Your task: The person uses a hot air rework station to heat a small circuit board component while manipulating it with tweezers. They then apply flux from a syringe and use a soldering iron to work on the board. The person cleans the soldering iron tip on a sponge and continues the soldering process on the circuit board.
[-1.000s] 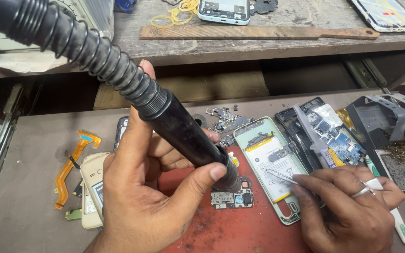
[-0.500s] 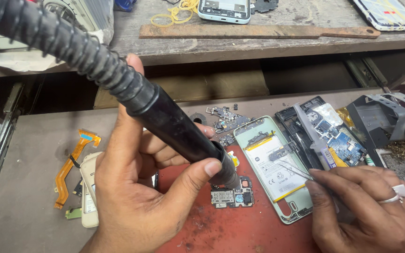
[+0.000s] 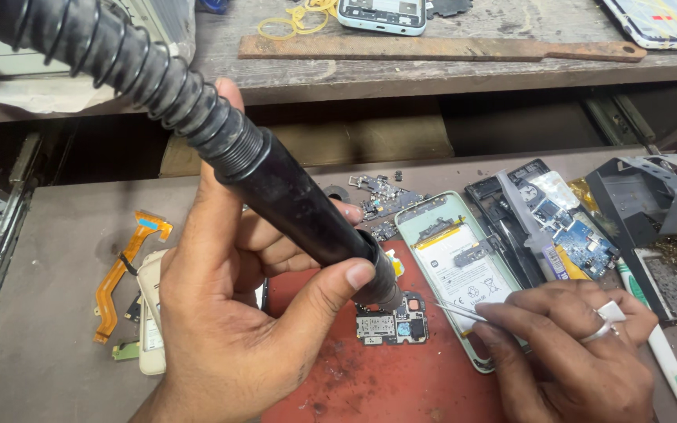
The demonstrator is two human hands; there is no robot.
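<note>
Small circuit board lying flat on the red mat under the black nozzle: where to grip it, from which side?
Judging by its pose, take the small circuit board by its two long edges, coming from above on its near side. It lies flat on the red mat, the black nozzle in the left hand crowds its far edge, and thin metal tweezers approach its right.

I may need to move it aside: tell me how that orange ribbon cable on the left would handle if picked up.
The orange ribbon cable looks thin and flat with bends, so probably floppy and very light. Lying flat on the bench, it may be hard to pinch, and could crease.
</note>
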